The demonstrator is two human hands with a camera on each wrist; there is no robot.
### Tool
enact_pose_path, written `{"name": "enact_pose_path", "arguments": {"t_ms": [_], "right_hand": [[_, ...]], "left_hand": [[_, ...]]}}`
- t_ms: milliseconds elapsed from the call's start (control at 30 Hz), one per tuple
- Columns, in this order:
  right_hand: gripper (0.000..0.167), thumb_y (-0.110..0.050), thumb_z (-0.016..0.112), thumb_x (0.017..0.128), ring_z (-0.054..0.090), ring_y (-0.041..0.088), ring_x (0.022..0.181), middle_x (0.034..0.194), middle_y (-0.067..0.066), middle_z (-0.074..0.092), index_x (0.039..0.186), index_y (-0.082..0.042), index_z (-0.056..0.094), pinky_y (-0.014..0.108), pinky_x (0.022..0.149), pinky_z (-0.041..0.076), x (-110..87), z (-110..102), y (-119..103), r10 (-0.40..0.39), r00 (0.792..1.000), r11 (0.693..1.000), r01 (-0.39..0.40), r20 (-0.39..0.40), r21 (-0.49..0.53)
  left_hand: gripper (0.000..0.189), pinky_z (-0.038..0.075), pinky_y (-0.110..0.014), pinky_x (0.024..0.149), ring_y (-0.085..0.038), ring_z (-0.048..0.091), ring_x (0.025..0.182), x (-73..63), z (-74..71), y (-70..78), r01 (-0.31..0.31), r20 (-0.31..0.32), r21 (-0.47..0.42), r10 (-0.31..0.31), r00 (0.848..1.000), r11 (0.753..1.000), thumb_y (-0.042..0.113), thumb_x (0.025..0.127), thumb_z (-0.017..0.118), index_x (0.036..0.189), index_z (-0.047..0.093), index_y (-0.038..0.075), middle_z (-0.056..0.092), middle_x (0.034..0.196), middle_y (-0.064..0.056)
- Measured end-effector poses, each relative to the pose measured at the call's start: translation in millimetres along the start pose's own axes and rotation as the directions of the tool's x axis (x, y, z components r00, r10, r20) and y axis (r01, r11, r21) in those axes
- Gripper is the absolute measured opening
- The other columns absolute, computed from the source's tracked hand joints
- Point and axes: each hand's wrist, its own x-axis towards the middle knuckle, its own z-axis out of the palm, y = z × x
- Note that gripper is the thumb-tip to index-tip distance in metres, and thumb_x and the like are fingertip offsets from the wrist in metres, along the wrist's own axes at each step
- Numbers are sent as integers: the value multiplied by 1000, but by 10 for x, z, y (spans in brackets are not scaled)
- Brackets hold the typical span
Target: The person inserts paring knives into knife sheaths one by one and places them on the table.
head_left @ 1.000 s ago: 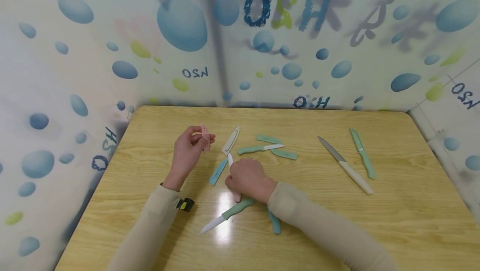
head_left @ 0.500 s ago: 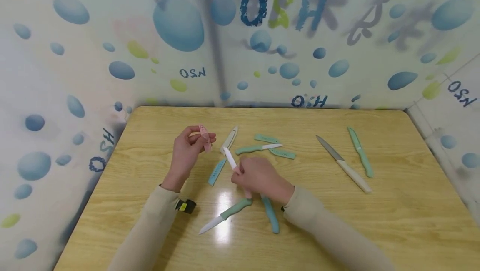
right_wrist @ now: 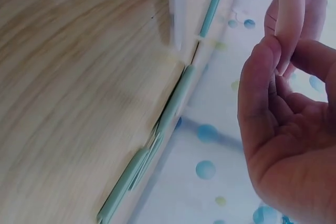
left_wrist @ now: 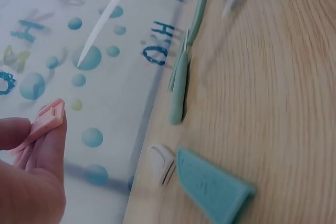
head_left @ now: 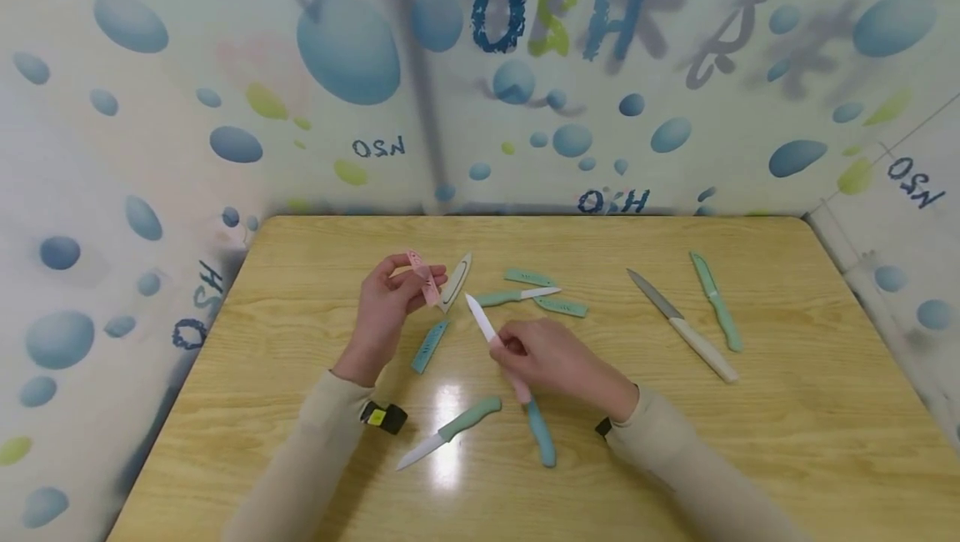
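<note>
Within two hands (head_left: 381, 307) (head_left: 557, 356), one pink knife (head_left: 483, 322), one pink sheath (head_left: 426, 279)

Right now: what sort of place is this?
Likely a small work booth: light wood-grain table; around it, white walls printed with blue bubbles; a pink-handled, white-bladed knife in the right hand.

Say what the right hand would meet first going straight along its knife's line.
Probably the pink sheath in the left hand; the left wrist view shows the blade aimed there. In the head view a white sheath lines up, so depth is unclear.
</note>
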Motion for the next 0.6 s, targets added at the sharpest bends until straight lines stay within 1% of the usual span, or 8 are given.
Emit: {"name": "enact_pose_path", "arguments": {"t_ms": [67, 100, 233, 333, 433, 500, 600], "right_hand": [[24, -27, 58, 107, 45, 6, 58, 70, -9, 55, 100, -10, 72, 21, 50, 38, -43, -17, 48, -28, 1000, 1000, 28, -13, 2], [25, -28, 57, 108, 45, 5, 58, 69, -9, 54, 100, -10, 72, 21, 50, 37, -62, -26, 65, -30, 999, 1000, 30, -18, -1], [27, -30, 56, 109, 45, 7, 60, 68, -9, 53, 100, -11, 73, 21, 52, 38, -138, -77, 107, -19, 999, 1000, 18, -45, -19], [28, -30, 55, 109, 46, 8, 61, 67, -9, 52, 100, -10, 72, 22, 53, 38, -185, -117, 128, -2, 998, 1000, 1, -56, -15], [28, -30, 53, 110, 48, 9, 60, 68, -7, 53, 102, -9, 70, 23, 52, 40, -231, -159, 149, 23, 998, 999, -21, -55, 25], [27, -29, 52, 111, 49, 9, 58, 70, -6, 54, 104, -8, 68, 23, 51, 41, -261, -186, 166, 35, 998, 997, -32, -54, 65], [25, -25, 49, 112, 50, 9, 58, 73, -4, 56, 105, -7, 64, 23, 50, 43, -306, -220, 189, 23, 998, 994, -17, -54, 111]], "left_hand": [[26, 61, -35, 92, -22, 75, 101, -4, 44, -18, 15, 5, -28, -15, 1000, 999, 7, 106, 59, 126, 49, -6, 74, 116, -21], [26, 61, -35, 92, -22, 75, 102, -3, 66, -26, 23, 7, -39, -23, 1000, 999, 6, 106, 58, 127, 49, -6, 73, 118, -23], [27, 60, -36, 94, -30, 72, 111, -17, 150, -57, 49, 16, -87, -48, 999, 995, 4, 107, 56, 129, 45, -7, 66, 128, -31], [29, 59, -36, 95, -34, 69, 116, -29, 202, -81, 72, 22, -129, -70, 997, 989, 4, 107, 53, 131, 42, -8, 62, 133, -33], [26, 59, -35, 95, -30, 71, 114, -34, 249, -108, 98, 23, -169, -95, 995, 981, 4, 108, 51, 131, 43, -5, 64, 133, -29], [26, 60, -35, 95, -26, 73, 111, -40, 281, -124, 108, 25, -187, -105, 994, 976, 3, 109, 49, 132, 42, -5, 65, 132, -26], [28, 60, -35, 94, -23, 74, 107, -49, 327, -147, 112, 28, -219, -109, 994, 969, 2, 109, 48, 134, 40, -7, 66, 132, -25]]}}
